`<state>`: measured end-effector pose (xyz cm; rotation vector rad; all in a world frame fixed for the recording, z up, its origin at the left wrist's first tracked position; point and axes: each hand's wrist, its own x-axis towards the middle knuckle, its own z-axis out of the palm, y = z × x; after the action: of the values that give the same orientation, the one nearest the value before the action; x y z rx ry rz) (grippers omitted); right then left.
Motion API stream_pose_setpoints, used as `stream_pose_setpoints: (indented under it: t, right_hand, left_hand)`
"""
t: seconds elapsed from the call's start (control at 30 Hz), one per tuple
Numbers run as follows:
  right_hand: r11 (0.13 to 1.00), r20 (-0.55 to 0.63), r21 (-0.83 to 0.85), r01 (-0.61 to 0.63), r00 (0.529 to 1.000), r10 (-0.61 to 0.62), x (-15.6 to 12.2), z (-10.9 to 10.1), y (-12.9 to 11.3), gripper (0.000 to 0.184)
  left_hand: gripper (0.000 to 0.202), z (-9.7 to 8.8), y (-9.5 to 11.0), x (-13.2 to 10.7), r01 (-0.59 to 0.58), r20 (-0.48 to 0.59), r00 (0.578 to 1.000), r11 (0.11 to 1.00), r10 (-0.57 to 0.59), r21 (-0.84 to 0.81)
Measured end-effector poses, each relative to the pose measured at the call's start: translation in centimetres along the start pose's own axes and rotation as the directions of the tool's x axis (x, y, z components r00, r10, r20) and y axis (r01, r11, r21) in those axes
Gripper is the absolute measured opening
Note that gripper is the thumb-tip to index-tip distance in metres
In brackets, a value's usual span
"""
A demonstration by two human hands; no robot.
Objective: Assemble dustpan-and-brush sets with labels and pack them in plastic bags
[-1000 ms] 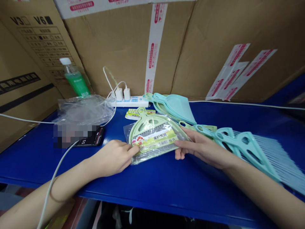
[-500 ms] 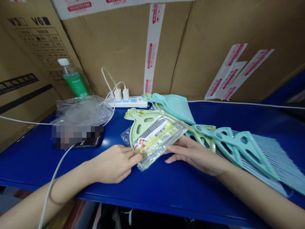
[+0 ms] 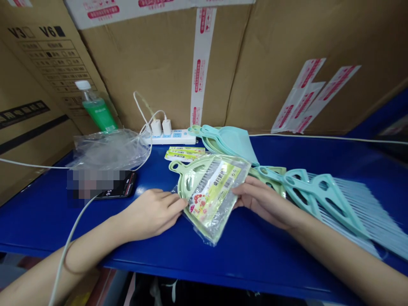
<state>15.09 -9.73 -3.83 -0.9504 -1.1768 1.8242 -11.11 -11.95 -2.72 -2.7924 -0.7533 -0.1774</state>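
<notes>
A bagged green dustpan-and-brush set (image 3: 208, 191) with a yellow label lies tilted on the blue table (image 3: 223, 250). My left hand (image 3: 149, 212) rests palm down at the bag's left edge, fingertips touching the plastic. My right hand (image 3: 264, 202) pinches the bag's right edge between thumb and fingers. Just right of that hand lie loose teal and green brushes (image 3: 318, 195) with pale bristles fanned out.
Stacked teal and green dustpans (image 3: 232, 142) sit behind the set, with loose label cards (image 3: 183, 154) beside them. A power strip (image 3: 170, 136) with two chargers, clear plastic bags (image 3: 110, 148), a phone (image 3: 116, 189) on a white cable and a green bottle (image 3: 95, 108) lie left. Cardboard boxes (image 3: 280, 63) wall the back.
The bagged set has turned clockwise and slid toward me, its handle now pointing left. My right hand moved from under the bag to its right edge; my left hand stayed at the left edge.
</notes>
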Motion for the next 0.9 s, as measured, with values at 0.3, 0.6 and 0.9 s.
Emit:
stream_pose_setpoints:
  t: [0.3, 0.6, 0.9]
  right_hand:
    - [0.990, 0.187, -0.128, -0.065, 0.978, 0.089, -0.41, -0.09, -0.06, 0.045]
    - [0.989, 0.179, -0.147, -0.022, 0.983, 0.049, -0.19, 0.14, 0.23, 0.049]
    - [0.991, 0.162, -0.129, -0.028, 0.986, 0.049, -0.18, 0.01, 0.30, 0.039]
  left_hand:
    - [0.023, -0.11, 0.27, 0.20, -0.087, -0.044, 0.995, 0.995, 0.090, 0.054]
    - [0.028, -0.40, 0.37, 0.32, -0.084, -0.060, 0.995, 0.996, 0.084, 0.011]
    - [0.024, -0.23, 0.33, 0.15, -0.038, -0.022, 0.999, 0.999, 0.039, 0.008]
